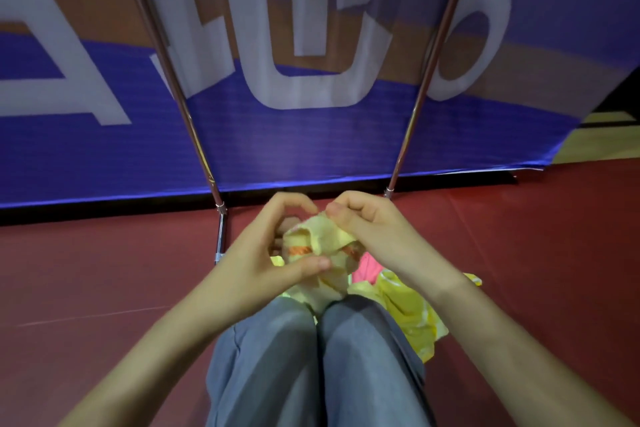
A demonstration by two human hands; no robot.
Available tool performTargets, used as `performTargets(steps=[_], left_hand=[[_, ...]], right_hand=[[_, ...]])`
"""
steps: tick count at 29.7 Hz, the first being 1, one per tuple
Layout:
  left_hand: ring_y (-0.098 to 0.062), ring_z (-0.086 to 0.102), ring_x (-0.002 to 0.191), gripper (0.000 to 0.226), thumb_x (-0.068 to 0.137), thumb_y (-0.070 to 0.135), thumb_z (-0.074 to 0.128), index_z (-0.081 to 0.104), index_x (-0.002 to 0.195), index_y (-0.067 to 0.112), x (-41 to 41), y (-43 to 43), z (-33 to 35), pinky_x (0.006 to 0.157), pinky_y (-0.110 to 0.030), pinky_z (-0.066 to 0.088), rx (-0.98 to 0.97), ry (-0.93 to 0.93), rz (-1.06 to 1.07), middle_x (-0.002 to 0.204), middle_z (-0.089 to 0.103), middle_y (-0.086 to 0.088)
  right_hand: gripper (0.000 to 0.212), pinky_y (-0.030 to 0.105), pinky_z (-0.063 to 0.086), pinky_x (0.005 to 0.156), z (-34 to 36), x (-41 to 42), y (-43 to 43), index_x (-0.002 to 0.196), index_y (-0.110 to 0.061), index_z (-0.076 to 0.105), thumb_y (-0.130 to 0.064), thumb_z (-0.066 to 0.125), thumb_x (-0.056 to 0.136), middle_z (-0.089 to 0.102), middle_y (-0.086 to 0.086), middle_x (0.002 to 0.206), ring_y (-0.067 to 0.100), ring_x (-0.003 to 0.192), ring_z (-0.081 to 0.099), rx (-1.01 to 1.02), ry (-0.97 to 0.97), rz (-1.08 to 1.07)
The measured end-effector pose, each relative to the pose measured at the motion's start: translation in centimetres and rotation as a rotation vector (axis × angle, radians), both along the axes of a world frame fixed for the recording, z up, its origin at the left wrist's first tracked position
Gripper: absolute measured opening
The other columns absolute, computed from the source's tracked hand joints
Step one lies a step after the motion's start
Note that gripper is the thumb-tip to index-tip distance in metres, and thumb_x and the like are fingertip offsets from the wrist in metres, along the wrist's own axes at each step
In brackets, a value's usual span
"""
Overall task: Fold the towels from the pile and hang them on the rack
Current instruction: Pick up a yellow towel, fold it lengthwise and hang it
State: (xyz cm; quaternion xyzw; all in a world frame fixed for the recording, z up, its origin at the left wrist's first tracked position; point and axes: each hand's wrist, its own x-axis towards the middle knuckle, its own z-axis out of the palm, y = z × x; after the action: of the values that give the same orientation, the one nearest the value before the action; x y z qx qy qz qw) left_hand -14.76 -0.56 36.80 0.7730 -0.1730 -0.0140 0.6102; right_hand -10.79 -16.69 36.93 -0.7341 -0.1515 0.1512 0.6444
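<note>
So I'm sitting on the red floor [104, 270], knees together in grey trousers [311, 357], with a pale yellow towel [322, 246] bunched up between both hands just above my knees. My left hand [263, 253] has its fingers clamped on the lower part — thumb pressed flat on the cloth — and my right hand [367, 222] pinches the top edge. The rest of the pile [408, 308], yellow and pink, lies by my right leg. The rack [194, 121] stands right ahead, against a blue banner [311, 142].
</note>
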Motion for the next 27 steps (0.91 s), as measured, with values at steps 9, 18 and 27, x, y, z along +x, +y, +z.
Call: performTargets(steps=[9,18,27], left_hand=[[0.003,0.047,0.044,0.021,0.071,0.047,0.053,0.051,0.067,0.027,-2.6,-0.4,2.6,0.048,-0.006,0.036,0.16,-0.194,0.113,0.048,0.054,0.019],[-0.007,0.05,0.049,0.037,0.065,0.061,0.048,0.048,0.066,0.023,-4.0,-0.9,4.2,0.054,-0.027,0.041,0.126,-0.112,0.226,0.052,0.063,0.003],[-0.019,0.06,0.053,0.051,0.072,0.049,0.059,0.045,0.066,0.0,-4.6,-2.0,6.0,0.055,-0.028,0.047,-0.026,-0.052,0.229,0.054,0.065,-0.011]], right_hand=[[0.022,0.013,0.034,0.047,2.1,-3.5,0.4,0.072,-0.02,0.056,-0.018,0.046,0.092,0.049,0.007,0.066,0.011,0.059,0.045,-0.001,0.062,0.053],[0.014,0.012,0.045,0.081,1.8,-6.5,-0.7,0.085,-0.034,0.063,-0.032,0.064,0.071,0.061,-0.012,0.089,-0.005,0.084,0.059,0.134,-0.25,0.039],[0.014,0.013,0.044,0.071,0.9,-6.6,0.0,0.071,-0.019,0.065,-0.033,0.062,0.072,0.062,-0.015,0.067,-0.001,0.071,0.057,0.073,-0.41,-0.151]])
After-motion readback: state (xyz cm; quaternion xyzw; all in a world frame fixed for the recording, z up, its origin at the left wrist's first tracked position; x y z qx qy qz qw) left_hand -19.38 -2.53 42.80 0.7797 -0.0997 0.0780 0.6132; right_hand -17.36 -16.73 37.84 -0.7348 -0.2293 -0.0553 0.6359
